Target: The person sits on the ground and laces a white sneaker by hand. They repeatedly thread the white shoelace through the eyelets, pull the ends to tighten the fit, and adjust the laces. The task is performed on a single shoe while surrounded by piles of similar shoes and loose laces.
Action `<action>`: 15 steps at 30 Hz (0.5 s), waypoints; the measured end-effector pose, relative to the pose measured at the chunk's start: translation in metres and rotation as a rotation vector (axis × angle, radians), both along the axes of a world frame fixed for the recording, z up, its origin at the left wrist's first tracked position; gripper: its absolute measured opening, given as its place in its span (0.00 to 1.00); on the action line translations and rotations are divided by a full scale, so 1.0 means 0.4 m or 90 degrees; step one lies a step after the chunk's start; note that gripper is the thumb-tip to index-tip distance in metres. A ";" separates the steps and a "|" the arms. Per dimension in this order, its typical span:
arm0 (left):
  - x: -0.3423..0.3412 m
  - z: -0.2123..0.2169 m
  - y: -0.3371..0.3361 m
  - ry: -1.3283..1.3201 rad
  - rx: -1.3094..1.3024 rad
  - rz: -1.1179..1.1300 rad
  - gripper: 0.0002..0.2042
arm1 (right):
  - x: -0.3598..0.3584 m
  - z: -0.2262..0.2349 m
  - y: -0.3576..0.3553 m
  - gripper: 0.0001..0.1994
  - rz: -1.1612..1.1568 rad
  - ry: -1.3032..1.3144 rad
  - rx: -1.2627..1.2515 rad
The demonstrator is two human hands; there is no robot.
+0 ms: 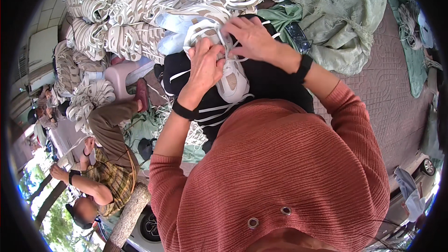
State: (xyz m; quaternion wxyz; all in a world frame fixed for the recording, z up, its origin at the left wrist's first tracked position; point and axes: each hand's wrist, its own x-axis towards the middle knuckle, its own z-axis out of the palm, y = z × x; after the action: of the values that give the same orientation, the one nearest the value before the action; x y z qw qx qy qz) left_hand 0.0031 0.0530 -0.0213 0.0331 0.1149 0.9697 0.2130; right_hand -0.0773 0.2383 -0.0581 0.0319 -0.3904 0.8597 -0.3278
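A white and beige sneaker (232,83) lies on my lap over black cloth, its toe toward me. My left hand (204,63) is over its lacing, with fingers curled and pinched together on the white shoelace (239,59). My right hand (252,39) sits at the shoe's right side, fingers bent toward the eyelets, apparently gripping lace; its fingertips are slightly blurred. Just beyond my left hand is another pale shoe (199,29), partly covered. Loose white laces trail across the black cloth (298,95).
Bundled sneakers (130,39) are piled ahead and left. Pale green sacking (343,14) and a dark phone-like object (297,36) lie to the right. A pink stool (119,79) stands left, near a seated person (100,177) handling a strand. Patterned paving (373,107) extends rightward.
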 end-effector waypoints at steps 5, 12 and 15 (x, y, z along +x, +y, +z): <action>0.001 -0.024 -0.011 0.127 0.039 -0.071 0.07 | -0.059 0.004 0.010 0.34 0.169 -0.003 0.010; -0.036 0.287 -0.469 0.524 -0.179 0.122 0.09 | -0.080 0.007 0.007 0.22 0.202 -0.030 -0.012; 0.000 0.653 -0.829 0.569 -0.510 0.498 0.11 | -0.086 -0.001 0.009 0.20 0.205 -0.022 0.002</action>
State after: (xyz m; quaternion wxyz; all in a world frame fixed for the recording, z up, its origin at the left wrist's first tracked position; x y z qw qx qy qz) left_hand 0.0032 -0.2787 0.2398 -0.4067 -0.1861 0.8643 -0.2302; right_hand -0.1116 0.2418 -0.0585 0.0995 -0.5171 0.7861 -0.3237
